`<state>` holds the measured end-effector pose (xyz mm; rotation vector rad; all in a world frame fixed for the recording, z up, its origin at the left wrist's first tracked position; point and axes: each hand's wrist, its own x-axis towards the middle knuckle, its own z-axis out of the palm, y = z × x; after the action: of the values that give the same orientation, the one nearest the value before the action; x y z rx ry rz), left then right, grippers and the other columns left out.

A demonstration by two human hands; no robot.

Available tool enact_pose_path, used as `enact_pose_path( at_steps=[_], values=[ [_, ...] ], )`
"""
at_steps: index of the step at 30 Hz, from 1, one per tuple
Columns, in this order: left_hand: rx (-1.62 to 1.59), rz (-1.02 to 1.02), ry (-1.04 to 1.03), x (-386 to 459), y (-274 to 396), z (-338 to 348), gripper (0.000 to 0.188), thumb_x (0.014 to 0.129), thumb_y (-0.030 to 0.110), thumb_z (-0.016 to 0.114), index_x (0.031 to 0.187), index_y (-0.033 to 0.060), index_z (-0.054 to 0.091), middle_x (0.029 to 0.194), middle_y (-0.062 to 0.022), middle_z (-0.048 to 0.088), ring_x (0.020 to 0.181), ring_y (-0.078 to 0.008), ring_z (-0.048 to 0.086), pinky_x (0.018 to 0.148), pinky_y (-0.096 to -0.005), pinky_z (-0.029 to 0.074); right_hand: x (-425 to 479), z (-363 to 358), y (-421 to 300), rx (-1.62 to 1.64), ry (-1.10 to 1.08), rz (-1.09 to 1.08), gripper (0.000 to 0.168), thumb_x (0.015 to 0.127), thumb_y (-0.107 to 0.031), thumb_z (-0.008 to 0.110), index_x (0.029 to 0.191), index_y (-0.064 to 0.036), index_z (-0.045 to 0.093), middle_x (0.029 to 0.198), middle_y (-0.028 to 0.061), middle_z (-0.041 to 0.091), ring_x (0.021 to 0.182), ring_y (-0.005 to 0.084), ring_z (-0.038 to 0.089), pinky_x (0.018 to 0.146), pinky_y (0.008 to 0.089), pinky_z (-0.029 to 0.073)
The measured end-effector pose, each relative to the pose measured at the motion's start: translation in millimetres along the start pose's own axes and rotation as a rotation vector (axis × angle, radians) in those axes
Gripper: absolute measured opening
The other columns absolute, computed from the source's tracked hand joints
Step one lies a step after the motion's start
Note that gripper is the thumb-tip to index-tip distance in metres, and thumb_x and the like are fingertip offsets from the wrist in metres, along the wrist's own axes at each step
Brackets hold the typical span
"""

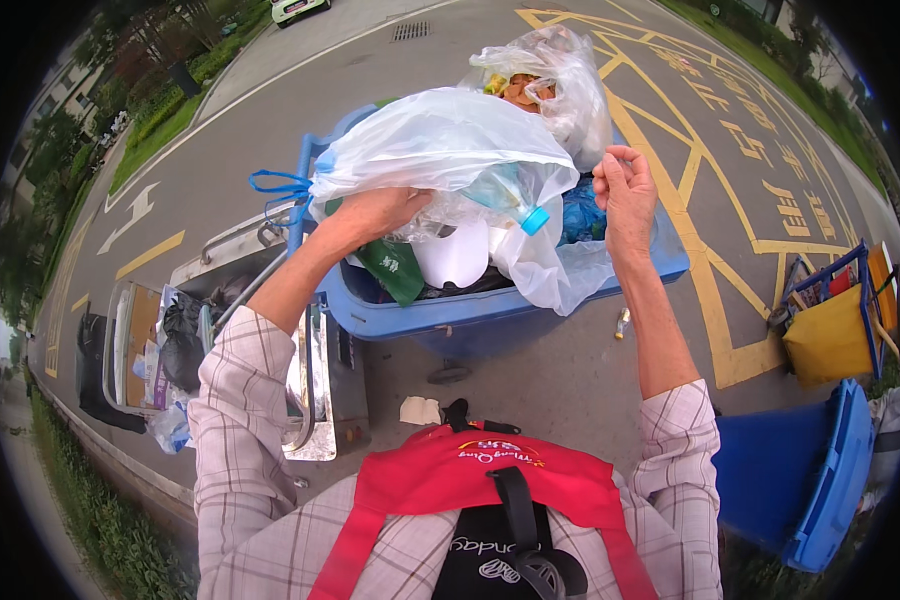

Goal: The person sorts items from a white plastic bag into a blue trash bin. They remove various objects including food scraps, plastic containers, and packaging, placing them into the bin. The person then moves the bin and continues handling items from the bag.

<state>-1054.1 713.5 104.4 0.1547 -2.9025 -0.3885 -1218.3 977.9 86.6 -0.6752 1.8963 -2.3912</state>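
A full blue wheeled waste bin [450, 319] stands open before me. Across its top lies a white translucent plastic bag [450, 139], its left end tied with blue string [281, 184]. My left hand [382, 216] is at the bag's lower left side; its fingertips are partly hidden by plastic, so its hold cannot be told. A clear plastic bottle [506, 191] with a blue cap shows at the bag's torn side. My right hand [625, 180] is raised over the bin's right side, fingers curled, with nothing plainly in it. Behind, another clear bag [581, 97] holds food-like scraps.
A metal-framed cart [349, 390] with black bags [182, 337] stands at left. At right are a blue bin [776, 465] lying tilted and a yellow bag [829, 337] on a blue frame. A small bottle [622, 322] and a cardboard scrap [420, 410] lie on the pavement.
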Motion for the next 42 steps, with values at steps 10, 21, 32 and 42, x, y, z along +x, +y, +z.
enact_pose_path(
  at_steps=[10,21,32,42],
  values=[
    [-0.102,-0.013,-0.236,21,21,-24,0.032,0.09,0.029,0.058,0.114,0.0089,0.062,0.105,-0.014,0.065,0.096,-0.0277,0.061,0.086,-0.0361,0.046,-80,52,22,-0.893,-0.211,-0.32,0.071,0.075,-0.025,0.077,0.135,-0.012,0.041,0.108,0.0158,0.06,0.099,0.0292,0.06,0.083,0.0404,0.049],
    [0.039,0.349,0.067,10,-73,-6,0.029,0.084,0.018,0.063,0.11,0.0063,0.064,0.108,-0.0148,0.065,0.1,-0.0336,0.059,0.087,-0.04,0.047,-84,67,50,-0.712,-0.154,-0.054,0.067,0.082,-0.026,0.066,0.136,-0.004,0.034,0.085,0.0252,0.064,0.083,0.0418,0.062,0.076,0.0474,0.047],
    [0.384,0.38,0.054,24,-163,-20,0.044,0.081,0.019,0.068,0.122,0.0064,0.057,0.121,-0.0149,0.059,0.114,-0.0348,0.052,0.098,-0.04,0.042,-169,15,-43,-0.942,-0.249,-0.086,0.068,0.085,-0.016,0.065,0.142,-0.007,0.031,0.112,0.0245,0.061,0.089,0.0432,0.061,0.076,0.0472,0.051],
    [0.105,0.285,-0.121,67,-223,-40,0.039,0.085,0.017,0.064,0.121,0.0043,0.059,0.12,-0.0141,0.06,0.114,-0.0298,0.054,0.1,-0.0371,0.041,-334,-75,-24,-0.197,0.093,0.571,0.061,0.087,-0.013,0.062,0.143,-0.012,0.037,0.085,0.0069,0.064,0.061,0.0103,0.062,0.054,0.0229,0.05]
  ],
)
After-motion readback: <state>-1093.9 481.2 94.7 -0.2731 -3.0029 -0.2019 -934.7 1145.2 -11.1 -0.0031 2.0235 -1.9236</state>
